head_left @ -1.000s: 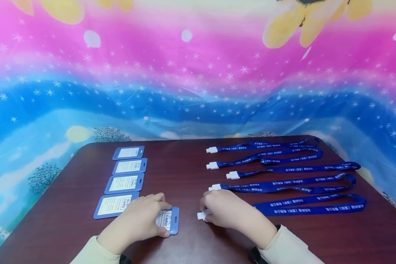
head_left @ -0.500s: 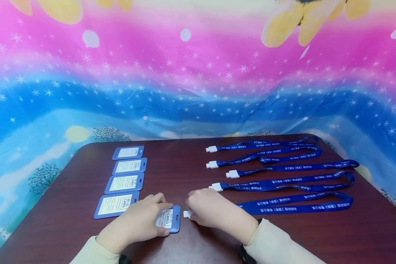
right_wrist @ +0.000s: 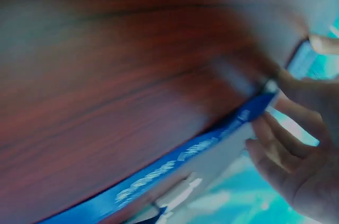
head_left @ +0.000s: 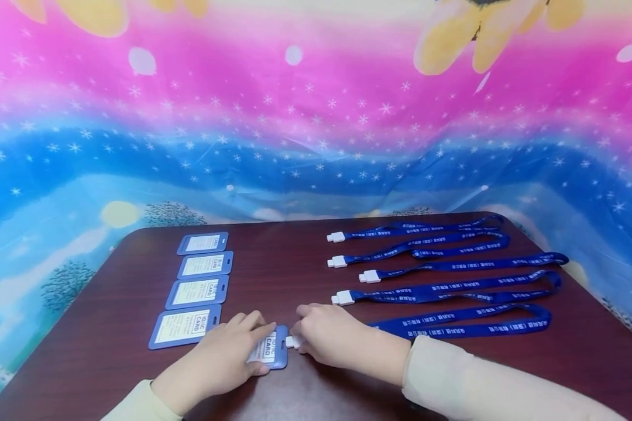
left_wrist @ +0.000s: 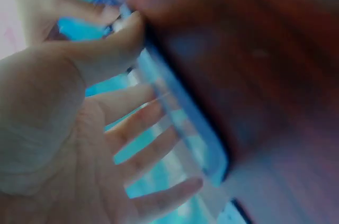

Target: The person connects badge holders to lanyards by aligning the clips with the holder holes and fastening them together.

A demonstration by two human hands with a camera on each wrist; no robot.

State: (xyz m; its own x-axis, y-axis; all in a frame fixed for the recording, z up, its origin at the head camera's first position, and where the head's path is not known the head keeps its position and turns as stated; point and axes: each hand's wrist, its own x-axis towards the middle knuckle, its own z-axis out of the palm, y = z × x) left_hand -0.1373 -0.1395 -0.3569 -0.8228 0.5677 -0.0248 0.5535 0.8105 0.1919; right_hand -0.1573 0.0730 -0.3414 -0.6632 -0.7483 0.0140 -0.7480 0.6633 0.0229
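Observation:
My left hand point(head_left: 218, 356) holds a blue ID card holder point(head_left: 281, 352) on the table, thumb at its near edge and index finger at its far edge. Part of the holder lies hidden under the hand; its slotted end points right. In the left wrist view the holder's rim point(left_wrist: 177, 105) runs past spread fingers. My right hand point(head_left: 342, 339) pinches a white plastic clip point(head_left: 292, 342) on the nearest blue lanyard point(head_left: 484, 332). The clip's tip is right at the holder's slotted end. From the hand the lanyard strap point(right_wrist: 159, 173) trails away in the right wrist view.
Several blue card holders, among them a large near one point(head_left: 181, 326), form a column on the left. Several more blue lanyards, such as one with its white clip point(head_left: 343, 298), lie in rows at right. A patterned cloth backdrop point(head_left: 295, 146) stands behind the brown table point(head_left: 274, 263).
My right hand has moved left, drawing the lanyard's clip up to the card holder's slotted end. The strap has slid left with it. My left hand has stayed at the holder.

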